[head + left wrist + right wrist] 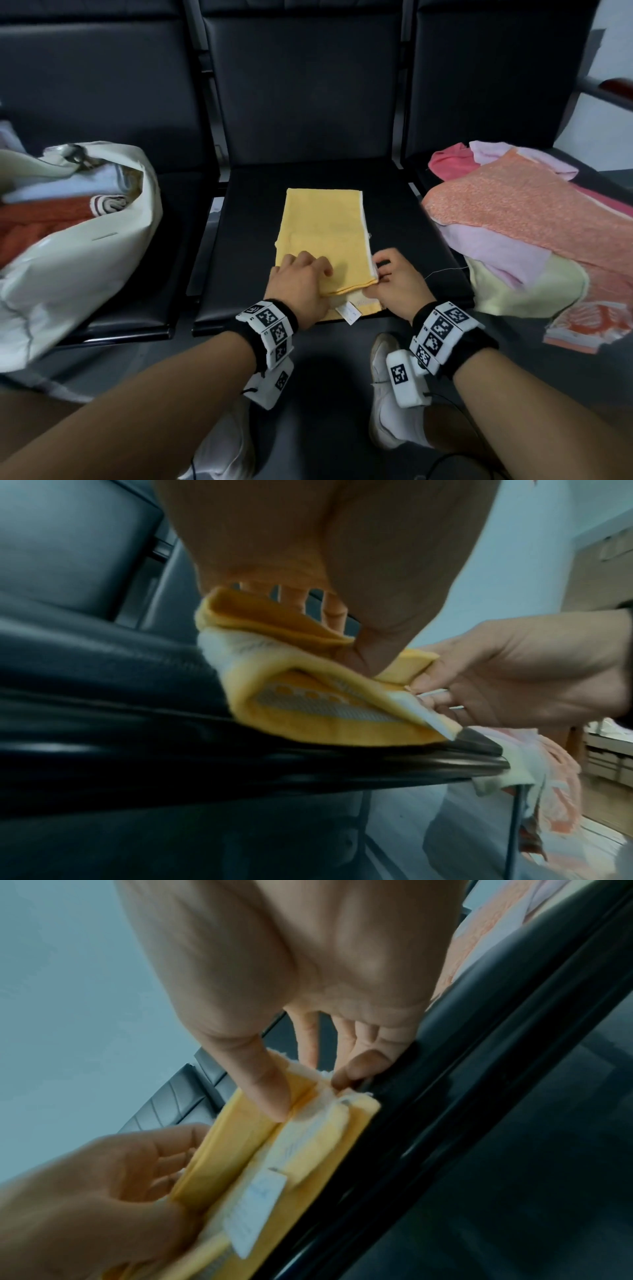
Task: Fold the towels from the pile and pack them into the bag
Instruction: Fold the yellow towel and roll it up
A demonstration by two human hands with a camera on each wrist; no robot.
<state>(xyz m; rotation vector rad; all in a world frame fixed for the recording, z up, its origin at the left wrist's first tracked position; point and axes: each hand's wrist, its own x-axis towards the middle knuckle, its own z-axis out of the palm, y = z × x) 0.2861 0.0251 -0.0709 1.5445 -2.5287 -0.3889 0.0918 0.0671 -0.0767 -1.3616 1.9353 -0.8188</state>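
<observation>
A yellow towel (322,233), folded into a long strip, lies on the middle black seat (246,222). Its near end reaches the seat's front edge, where a white label (349,312) sticks out. My left hand (301,277) lies on the near end and grips the upper layer, fingers on top and thumb tucked under the fold (369,631). My right hand (387,277) pinches the near right corner between thumb and forefinger (308,1085). A white bag (102,246) gapes open on the left seat with folded towels inside. The towel pile (531,233) covers the right seat.
Dark seat backs stand behind all three seats. Pink, lilac, pale yellow and orange towels from the pile hang over the right seat's front edge (575,329). My feet in white shoes (387,394) stand on the dark floor below the seats.
</observation>
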